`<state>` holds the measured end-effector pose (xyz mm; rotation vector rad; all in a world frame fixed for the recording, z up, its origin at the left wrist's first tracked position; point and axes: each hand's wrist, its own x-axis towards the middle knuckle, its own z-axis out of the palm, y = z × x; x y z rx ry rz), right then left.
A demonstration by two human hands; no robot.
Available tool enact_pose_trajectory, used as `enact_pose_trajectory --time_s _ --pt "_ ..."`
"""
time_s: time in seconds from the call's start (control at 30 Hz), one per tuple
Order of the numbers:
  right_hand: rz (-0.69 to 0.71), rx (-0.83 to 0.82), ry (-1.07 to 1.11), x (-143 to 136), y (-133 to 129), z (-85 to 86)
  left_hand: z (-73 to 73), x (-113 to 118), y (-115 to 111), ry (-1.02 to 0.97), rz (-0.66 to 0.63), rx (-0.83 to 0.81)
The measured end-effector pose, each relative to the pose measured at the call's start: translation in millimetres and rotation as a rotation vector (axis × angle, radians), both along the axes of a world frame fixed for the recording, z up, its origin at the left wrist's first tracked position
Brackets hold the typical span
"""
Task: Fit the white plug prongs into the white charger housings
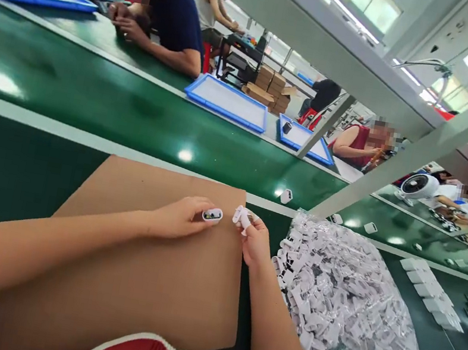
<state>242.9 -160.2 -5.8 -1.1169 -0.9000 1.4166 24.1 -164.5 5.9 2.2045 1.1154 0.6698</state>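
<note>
My left hand (184,216) is closed around a white oval plastic housing (213,215). The housing's open end faces right and shows a small circuit board with dark parts inside. Just to the right, my right hand (255,239) pinches a small white plastic piece (242,218) between thumb and fingers. A short gap separates the two parts. Both hands are above the brown cardboard sheet (159,288), the right one at its right edge. Beside my right forearm lies a clear plastic bag (340,290) full of similar small white plastic pieces.
A green conveyor belt (142,129) runs past the bench with a white housing (286,196) on it. White parts stand in rows (431,291) at the right. A slanted grey post (383,153) rises behind the bag. Co-workers sit across the belt near blue-rimmed trays (229,102).
</note>
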Motion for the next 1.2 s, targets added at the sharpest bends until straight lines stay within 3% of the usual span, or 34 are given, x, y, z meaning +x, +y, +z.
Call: enact_pose_trajectory --time_s 0.1,0.2,0.27,0.43,0.57,1.0,1.2 --pt "0.097 -0.026 -0.049 -3.8 -5.5 1.0 -16.4 -3.3 -30.3 -0.041 -0.017 0.001" --pt "0.154 0.065 -0.245 -10.6 -16.2 4.6 -33.0 -2.2 -36.4 -0.17 0.12 -0.035" --pt "0.148 0.236 -0.42 -15.0 -24.5 8.1 -39.0 -2.3 -33.5 -0.236 0.154 -0.082" --pt "0.244 0.766 -0.944 -21.8 -41.9 15.9 -39.9 -5.1 -27.1 -0.294 0.054 -0.063" --pt "0.304 0.9 -1.264 -25.6 -45.5 19.4 -40.4 -4.9 -27.1 -0.286 0.048 -0.038" --pt "0.366 0.937 -1.349 -31.2 -45.0 19.0 -42.8 -5.6 -27.4 -0.305 0.052 -0.037" --pt "0.281 0.969 -1.382 -34.4 -42.8 16.1 -43.0 -4.7 -27.6 -0.309 0.059 -0.055"
